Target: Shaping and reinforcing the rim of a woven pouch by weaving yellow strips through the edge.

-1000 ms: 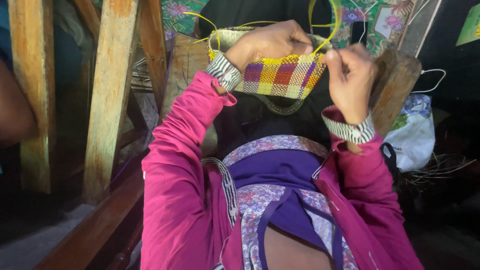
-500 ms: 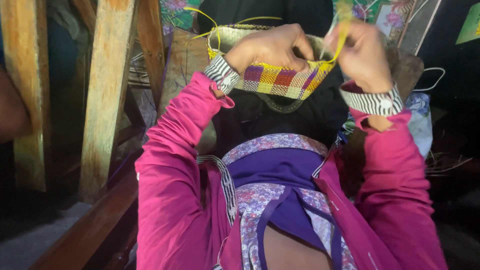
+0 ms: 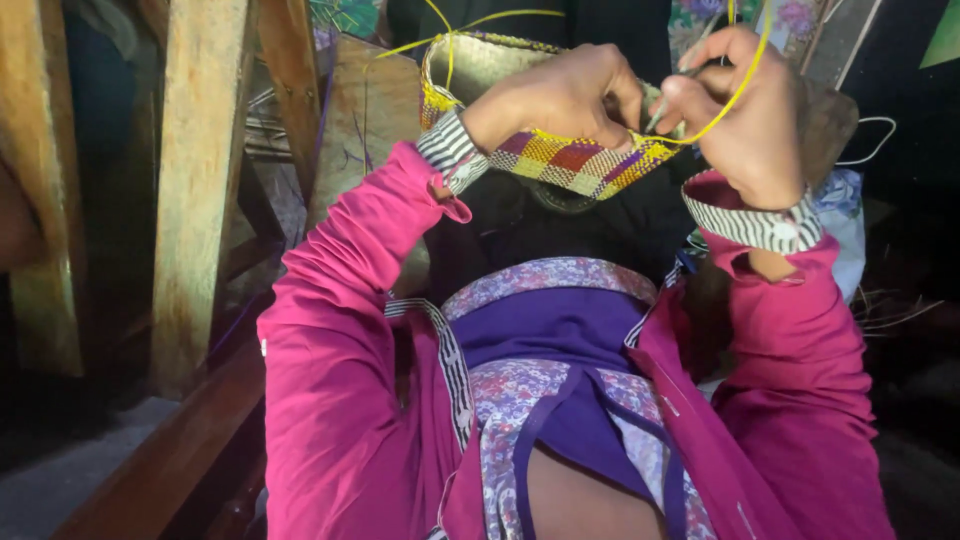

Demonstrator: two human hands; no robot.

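Note:
A small woven basket (image 3: 575, 165) with a yellow, purple and red checked pattern is held up in front of my chest. My left hand (image 3: 560, 100) grips its rim from above, fingers curled over the edge. My right hand (image 3: 745, 105) sits just right of the left one, pinching a thin yellow strand (image 3: 725, 105) that runs from the basket's rim and up out of view. A thin tool-like sliver shows between the fingers, too small to identify. More yellow strands loop above the basket. Both arms wear pink sleeves with striped cuffs.
Thick wooden posts (image 3: 200, 190) stand at the left, with a wooden beam (image 3: 170, 450) running low beside my left arm. A pale plastic bag (image 3: 845, 235) and loose dry strands lie at the right. Floral cloth hangs behind the basket.
My right hand has risen from the basket's right side to its rim, close to the left hand, drawing the yellow strand upward. The left hand has kept its hold.

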